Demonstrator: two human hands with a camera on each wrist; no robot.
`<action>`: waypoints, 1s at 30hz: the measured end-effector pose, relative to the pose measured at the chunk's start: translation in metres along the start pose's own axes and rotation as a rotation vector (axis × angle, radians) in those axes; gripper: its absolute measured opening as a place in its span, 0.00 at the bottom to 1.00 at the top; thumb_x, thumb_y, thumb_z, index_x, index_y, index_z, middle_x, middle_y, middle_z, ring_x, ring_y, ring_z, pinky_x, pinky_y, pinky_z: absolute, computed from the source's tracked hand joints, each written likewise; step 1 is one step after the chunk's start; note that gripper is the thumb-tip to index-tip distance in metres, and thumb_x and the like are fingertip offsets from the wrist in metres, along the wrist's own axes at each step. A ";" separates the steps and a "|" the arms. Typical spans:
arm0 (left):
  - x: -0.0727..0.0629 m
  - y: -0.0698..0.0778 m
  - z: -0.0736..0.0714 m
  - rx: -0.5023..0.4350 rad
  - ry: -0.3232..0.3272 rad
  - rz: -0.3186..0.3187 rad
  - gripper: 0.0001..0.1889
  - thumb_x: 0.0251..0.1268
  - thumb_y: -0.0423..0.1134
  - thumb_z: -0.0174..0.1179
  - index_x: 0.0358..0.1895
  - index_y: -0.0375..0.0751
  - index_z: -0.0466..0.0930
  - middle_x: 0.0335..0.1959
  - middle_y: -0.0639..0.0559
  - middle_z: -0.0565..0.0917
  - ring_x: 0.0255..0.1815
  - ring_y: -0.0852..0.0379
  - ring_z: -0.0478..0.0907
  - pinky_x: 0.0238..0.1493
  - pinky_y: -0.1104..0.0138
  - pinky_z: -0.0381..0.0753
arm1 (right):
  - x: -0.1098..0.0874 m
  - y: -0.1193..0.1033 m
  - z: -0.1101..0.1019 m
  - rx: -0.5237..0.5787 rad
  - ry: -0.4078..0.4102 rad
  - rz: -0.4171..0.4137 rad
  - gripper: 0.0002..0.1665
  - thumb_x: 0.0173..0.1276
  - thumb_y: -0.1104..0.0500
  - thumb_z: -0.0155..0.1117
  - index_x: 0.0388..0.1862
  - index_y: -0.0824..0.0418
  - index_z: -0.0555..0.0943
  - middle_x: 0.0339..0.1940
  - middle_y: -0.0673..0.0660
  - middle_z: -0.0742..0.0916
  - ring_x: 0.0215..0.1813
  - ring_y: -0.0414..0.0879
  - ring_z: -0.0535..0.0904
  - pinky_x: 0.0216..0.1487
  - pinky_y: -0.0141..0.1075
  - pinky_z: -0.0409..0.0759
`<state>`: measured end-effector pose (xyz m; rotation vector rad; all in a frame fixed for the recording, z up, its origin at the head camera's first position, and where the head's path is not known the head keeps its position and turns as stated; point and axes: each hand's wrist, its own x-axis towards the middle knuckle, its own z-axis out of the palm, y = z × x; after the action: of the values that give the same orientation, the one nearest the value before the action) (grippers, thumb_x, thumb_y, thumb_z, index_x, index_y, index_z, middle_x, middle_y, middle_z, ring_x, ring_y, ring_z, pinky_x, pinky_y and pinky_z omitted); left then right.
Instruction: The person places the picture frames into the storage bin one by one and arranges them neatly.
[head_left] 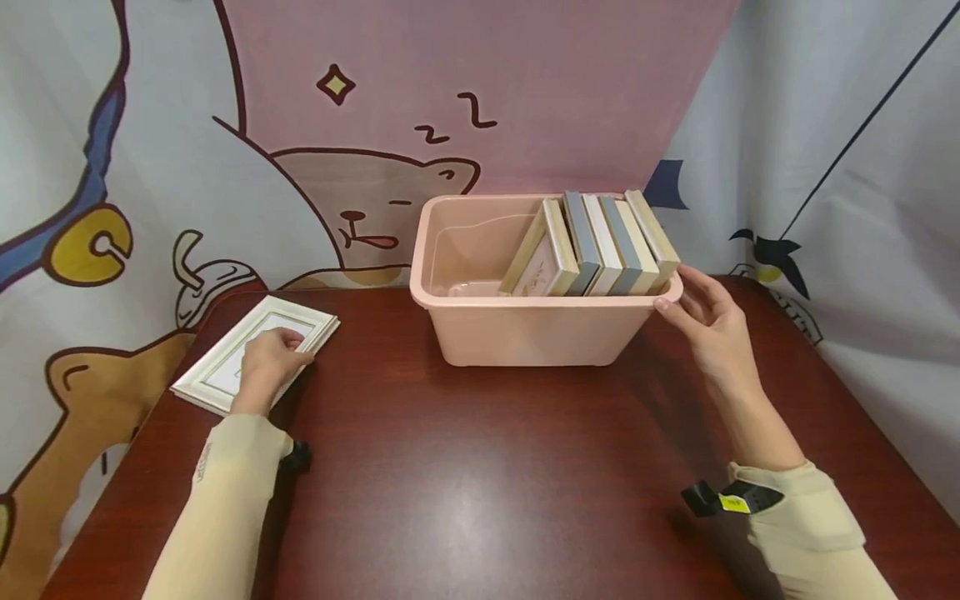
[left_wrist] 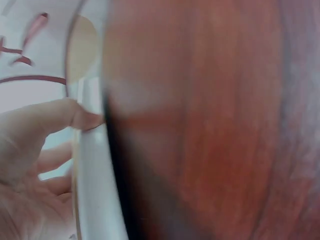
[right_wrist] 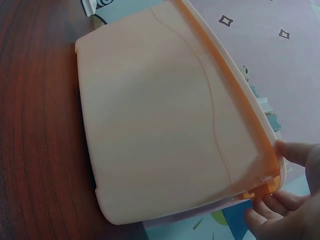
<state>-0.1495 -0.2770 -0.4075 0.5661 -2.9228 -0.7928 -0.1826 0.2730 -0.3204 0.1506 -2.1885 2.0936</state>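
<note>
A white picture frame lies face up at the left of the table. My left hand is over it, gripping its right side; in the left wrist view the thumb presses on the white border, with the other fingers partly hidden behind it. A pink plastic bin stands upright at the back. Its right end is held by my right hand, thumb on the front rim and fingers around the corner, also seen in the right wrist view. Several picture frames stand on edge in the bin's right part.
The dark red wooden table spreads in front of the bin. Behind and beside it hangs a cloth printed with cartoon animals. Inside the bin, the left part shows bare floor and wall.
</note>
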 end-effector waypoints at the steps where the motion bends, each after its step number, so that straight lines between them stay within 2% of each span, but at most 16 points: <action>1: -0.003 0.001 -0.001 -0.001 -0.015 0.037 0.20 0.53 0.40 0.68 0.48 0.32 0.84 0.42 0.37 0.87 0.41 0.43 0.80 0.38 0.59 0.76 | 0.000 0.000 0.000 -0.006 -0.001 0.002 0.40 0.67 0.62 0.69 0.76 0.54 0.65 0.77 0.54 0.68 0.78 0.44 0.65 0.51 0.13 0.76; 3: -0.008 0.005 -0.004 -0.021 -0.051 0.097 0.19 0.53 0.39 0.68 0.47 0.30 0.84 0.38 0.38 0.87 0.36 0.49 0.78 0.36 0.64 0.74 | -0.001 0.000 -0.001 -0.008 0.000 0.008 0.41 0.67 0.62 0.69 0.76 0.54 0.65 0.77 0.54 0.67 0.78 0.45 0.64 0.51 0.13 0.76; 5: -0.013 0.009 -0.005 -0.061 -0.096 0.131 0.19 0.53 0.38 0.69 0.48 0.29 0.84 0.38 0.39 0.87 0.34 0.56 0.76 0.37 0.67 0.72 | -0.003 0.000 -0.002 -0.019 0.003 0.015 0.41 0.67 0.62 0.69 0.77 0.54 0.65 0.78 0.53 0.67 0.79 0.45 0.64 0.51 0.13 0.76; 10: -0.019 0.021 -0.015 -0.148 -0.170 0.155 0.20 0.56 0.38 0.67 0.51 0.29 0.83 0.41 0.40 0.87 0.35 0.65 0.74 0.40 0.71 0.71 | -0.004 0.000 -0.003 -0.030 0.000 0.016 0.41 0.67 0.61 0.69 0.77 0.53 0.65 0.77 0.53 0.67 0.79 0.45 0.63 0.51 0.13 0.76; 14: -0.021 0.030 -0.029 -0.183 -0.192 0.184 0.20 0.61 0.37 0.64 0.54 0.29 0.82 0.44 0.38 0.87 0.37 0.64 0.75 0.40 0.74 0.70 | -0.002 0.000 -0.001 -0.020 -0.007 0.001 0.41 0.67 0.61 0.69 0.77 0.54 0.65 0.77 0.53 0.68 0.79 0.45 0.63 0.52 0.13 0.76; 18: -0.028 0.037 -0.035 -0.154 -0.232 0.220 0.18 0.62 0.38 0.64 0.54 0.33 0.83 0.45 0.38 0.88 0.43 0.54 0.81 0.43 0.70 0.71 | -0.002 0.001 0.000 -0.012 -0.006 -0.004 0.41 0.67 0.62 0.68 0.77 0.54 0.65 0.77 0.53 0.68 0.78 0.44 0.64 0.52 0.13 0.75; 22: -0.036 0.041 -0.027 -0.117 -0.207 0.230 0.16 0.60 0.39 0.67 0.50 0.37 0.86 0.44 0.38 0.88 0.47 0.45 0.85 0.44 0.66 0.73 | -0.003 0.003 -0.001 0.010 -0.011 -0.007 0.40 0.67 0.63 0.68 0.77 0.54 0.65 0.77 0.53 0.68 0.77 0.42 0.65 0.51 0.13 0.75; 30: -0.048 0.042 0.002 -0.074 -0.125 0.263 0.10 0.55 0.37 0.68 0.41 0.41 0.87 0.39 0.40 0.90 0.45 0.44 0.87 0.45 0.57 0.81 | -0.002 0.004 0.000 0.034 -0.009 -0.009 0.40 0.67 0.63 0.68 0.76 0.54 0.65 0.77 0.53 0.68 0.77 0.42 0.65 0.52 0.13 0.76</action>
<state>-0.1188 -0.2248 -0.3859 0.1249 -2.9754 -0.9254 -0.1815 0.2729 -0.3243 0.1732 -2.1540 2.1299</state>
